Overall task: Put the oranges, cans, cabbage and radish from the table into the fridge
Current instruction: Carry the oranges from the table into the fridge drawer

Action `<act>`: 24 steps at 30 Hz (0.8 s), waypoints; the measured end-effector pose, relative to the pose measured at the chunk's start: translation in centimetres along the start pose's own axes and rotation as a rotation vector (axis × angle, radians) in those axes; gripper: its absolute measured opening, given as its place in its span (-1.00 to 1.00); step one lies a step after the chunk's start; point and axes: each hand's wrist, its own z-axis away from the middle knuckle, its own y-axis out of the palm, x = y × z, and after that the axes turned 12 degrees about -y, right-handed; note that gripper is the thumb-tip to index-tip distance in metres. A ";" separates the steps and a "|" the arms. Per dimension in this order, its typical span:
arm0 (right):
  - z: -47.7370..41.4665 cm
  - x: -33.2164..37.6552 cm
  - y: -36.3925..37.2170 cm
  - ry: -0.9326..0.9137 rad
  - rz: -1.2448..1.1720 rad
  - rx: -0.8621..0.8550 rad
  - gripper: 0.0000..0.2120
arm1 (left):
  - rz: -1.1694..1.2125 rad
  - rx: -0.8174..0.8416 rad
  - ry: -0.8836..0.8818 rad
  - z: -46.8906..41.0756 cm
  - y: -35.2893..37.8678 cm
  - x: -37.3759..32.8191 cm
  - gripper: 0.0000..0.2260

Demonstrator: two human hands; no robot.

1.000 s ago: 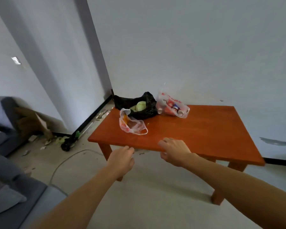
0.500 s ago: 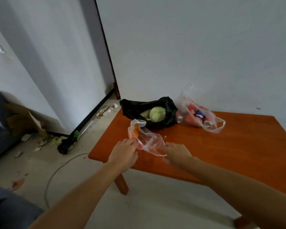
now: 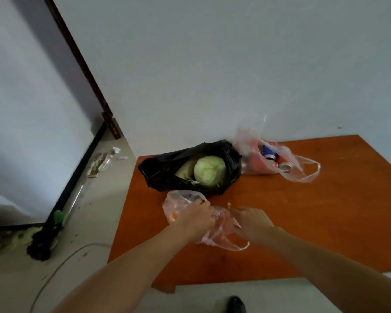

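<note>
On the orange wooden table [image 3: 325, 222] lies a thin pink plastic bag [image 3: 178, 202] with an orange showing through it at the left. My left hand [image 3: 198, 216] grips the bag's top edge, and my right hand [image 3: 250, 219] holds its other side. Behind it a black bag [image 3: 167, 168] lies open with a pale green cabbage [image 3: 209, 170] and a whitish radish [image 3: 186, 169] inside. Further right a clear bag [image 3: 257, 163] holds several cans [image 3: 269, 153].
The table stands against a white wall. Left of it, on the floor, lie a dark pole with a black base [image 3: 41, 245], green scraps, paper litter [image 3: 102, 159] and a thin cable [image 3: 61, 265]. A dark shoe [image 3: 236, 304] shows at the bottom edge.
I have come closer to the table. Both hands went from its front edge to the pink bag, and each now holds one side of it.
</note>
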 end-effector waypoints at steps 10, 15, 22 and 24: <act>-7.4 -1.3 3.0 -0.030 -0.135 -0.004 -0.82 | -0.036 0.097 -0.001 -7.9 9.0 8.8 -0.77; -11.3 1.1 3.8 -0.138 -0.127 -0.117 -0.81 | 0.011 0.147 -0.042 -9.3 12.5 12.7 -0.71; -15.9 4.2 9.3 0.007 -0.139 0.100 -0.60 | 0.079 0.112 0.069 -11.1 17.0 15.0 -0.58; -17.2 6.2 9.7 0.046 -0.071 0.040 -0.44 | 0.099 0.065 0.128 -11.3 18.0 15.7 -0.57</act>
